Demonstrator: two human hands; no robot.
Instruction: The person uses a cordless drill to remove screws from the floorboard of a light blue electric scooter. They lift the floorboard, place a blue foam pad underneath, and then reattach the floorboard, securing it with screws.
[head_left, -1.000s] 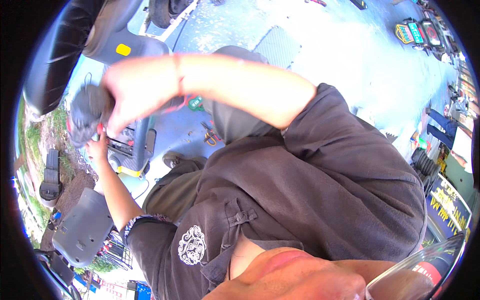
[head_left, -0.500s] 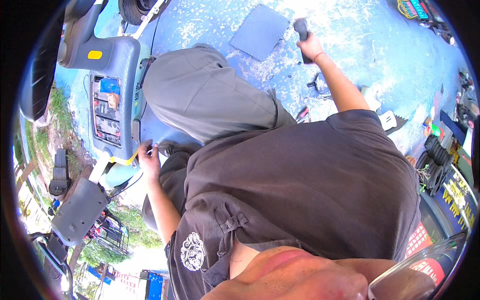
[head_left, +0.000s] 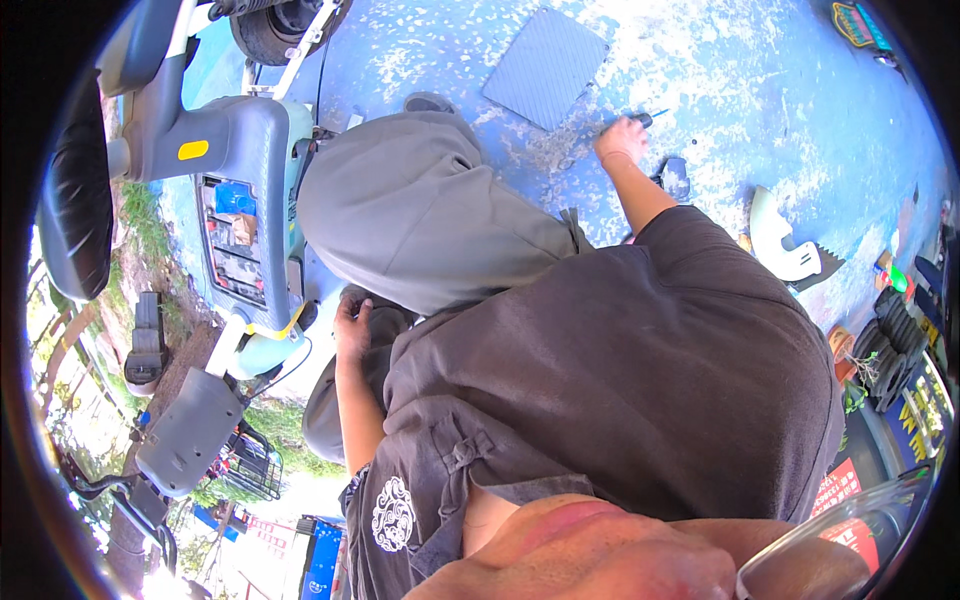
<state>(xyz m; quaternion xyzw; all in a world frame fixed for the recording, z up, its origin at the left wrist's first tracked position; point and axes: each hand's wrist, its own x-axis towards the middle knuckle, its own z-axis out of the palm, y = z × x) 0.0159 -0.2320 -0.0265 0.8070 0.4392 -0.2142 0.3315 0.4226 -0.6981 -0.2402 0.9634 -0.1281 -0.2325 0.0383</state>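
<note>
My right hand (head_left: 622, 140) is closed low over the blue floor, round a black-handled screwdriver (head_left: 643, 119). Its thin shaft points away to the right. Beside that wrist lies a dark grey tool or part (head_left: 674, 177), partly hidden by the forearm. My left hand (head_left: 351, 328) hangs next to my knee and dark shoe, its fingers curled together; whatever may be between them is too small to make out. Left of it stands a grey electric scooter (head_left: 230, 135) with its floor compartment (head_left: 205, 235) uncovered, showing batteries and a blue item (head_left: 235, 198) inside.
A grey ribbed mat (head_left: 545, 68) lies on the floor ahead. To the right are a pale curved scooter panel (head_left: 775, 240) and a stack of black tyres (head_left: 890, 350). A scooter wheel (head_left: 285, 30) stands at the far left, and a grey panel (head_left: 190, 432) is near left.
My right hand, earlier raised with a bulky black tool, is now lower and turned, with a thin-shafted tool. My left hand has drawn away from the scooter's edge toward my knee.
</note>
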